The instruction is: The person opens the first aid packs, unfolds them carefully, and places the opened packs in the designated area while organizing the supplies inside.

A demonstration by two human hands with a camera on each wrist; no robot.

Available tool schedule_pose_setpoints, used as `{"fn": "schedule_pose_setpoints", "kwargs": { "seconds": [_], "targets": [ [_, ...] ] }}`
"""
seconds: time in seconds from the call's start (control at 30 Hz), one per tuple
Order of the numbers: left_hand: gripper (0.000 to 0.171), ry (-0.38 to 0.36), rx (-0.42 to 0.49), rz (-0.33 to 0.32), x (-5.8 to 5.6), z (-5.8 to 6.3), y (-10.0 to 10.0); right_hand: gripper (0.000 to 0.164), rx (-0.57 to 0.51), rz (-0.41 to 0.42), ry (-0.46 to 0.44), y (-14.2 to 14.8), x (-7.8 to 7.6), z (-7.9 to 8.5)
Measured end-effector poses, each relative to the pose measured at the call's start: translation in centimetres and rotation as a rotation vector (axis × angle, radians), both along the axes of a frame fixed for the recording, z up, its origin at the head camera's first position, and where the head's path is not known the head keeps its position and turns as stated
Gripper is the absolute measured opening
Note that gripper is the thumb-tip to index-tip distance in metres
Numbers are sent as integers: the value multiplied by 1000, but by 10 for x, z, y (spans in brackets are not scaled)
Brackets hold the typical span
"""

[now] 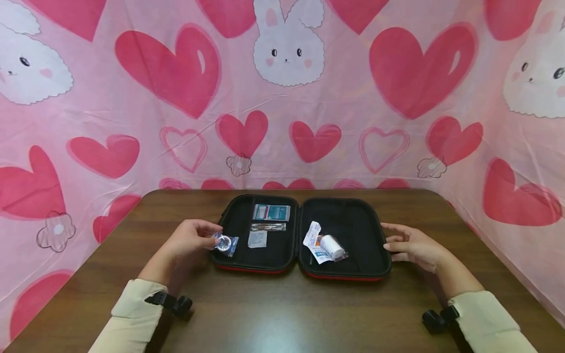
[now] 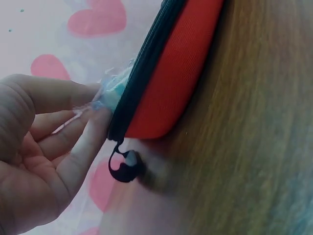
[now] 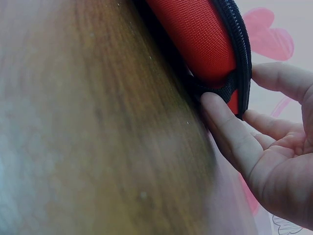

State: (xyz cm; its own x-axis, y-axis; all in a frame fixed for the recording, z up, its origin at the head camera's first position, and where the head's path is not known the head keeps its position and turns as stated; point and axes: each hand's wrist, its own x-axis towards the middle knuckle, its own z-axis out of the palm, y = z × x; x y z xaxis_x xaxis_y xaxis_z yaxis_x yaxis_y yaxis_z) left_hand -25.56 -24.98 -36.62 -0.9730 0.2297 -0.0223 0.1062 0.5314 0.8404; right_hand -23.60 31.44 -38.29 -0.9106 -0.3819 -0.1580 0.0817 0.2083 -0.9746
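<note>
An open zip case (image 1: 260, 268), black inside and red outside, lies flat on the table. My left hand (image 1: 194, 235) pinches the edge of a clear plastic packet holding a white tape roll (image 1: 224, 243), over the left half's outer rim. In the left wrist view the packet (image 2: 115, 90) shows between thumb and fingertips, partly hidden behind the case's zip edge. At the right half's outer side, my right hand (image 1: 415, 245) touches the rim with fairly straight fingers. Its thumb (image 3: 220, 110) lies by a black strap loop (image 3: 226, 90) in the right wrist view.
The left half holds teal-and-white packets (image 1: 271, 213), a thin silvery packet (image 1: 268, 227) and a small white sachet (image 1: 257, 239). A wrapped white bandage roll (image 1: 332, 246) and printed papers (image 1: 312, 234) lie in the right half. Pink heart-print cloth (image 1: 282, 103) hangs behind the wooden table (image 1: 273, 314).
</note>
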Motion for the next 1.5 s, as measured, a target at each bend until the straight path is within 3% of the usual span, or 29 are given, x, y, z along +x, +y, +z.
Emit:
{"fn": "schedule_pose_setpoints", "kwargs": {
  "seconds": [0.27,0.37,0.5,1.03,1.27,1.5],
  "targets": [
    [27,62,-114,-6,2,0,16,77,-17,4,-7,0,0,0],
    [25,64,-128,-42,2,-1,20,77,-20,9,-3,0,0,0],
    [23,65,-121,-91,1,-3,23,77,-27,10,-3,0,-1,0],
    [22,34,-83,-88,1,-9,46,77,-34,13,3,2,-2,2],
    [17,24,-93,-48,3,-12,55,78,-30,17,3,2,-2,2],
    [20,-48,11,-93,7,-12,59,77,-38,19,-8,2,-1,-1]
  ]
}}
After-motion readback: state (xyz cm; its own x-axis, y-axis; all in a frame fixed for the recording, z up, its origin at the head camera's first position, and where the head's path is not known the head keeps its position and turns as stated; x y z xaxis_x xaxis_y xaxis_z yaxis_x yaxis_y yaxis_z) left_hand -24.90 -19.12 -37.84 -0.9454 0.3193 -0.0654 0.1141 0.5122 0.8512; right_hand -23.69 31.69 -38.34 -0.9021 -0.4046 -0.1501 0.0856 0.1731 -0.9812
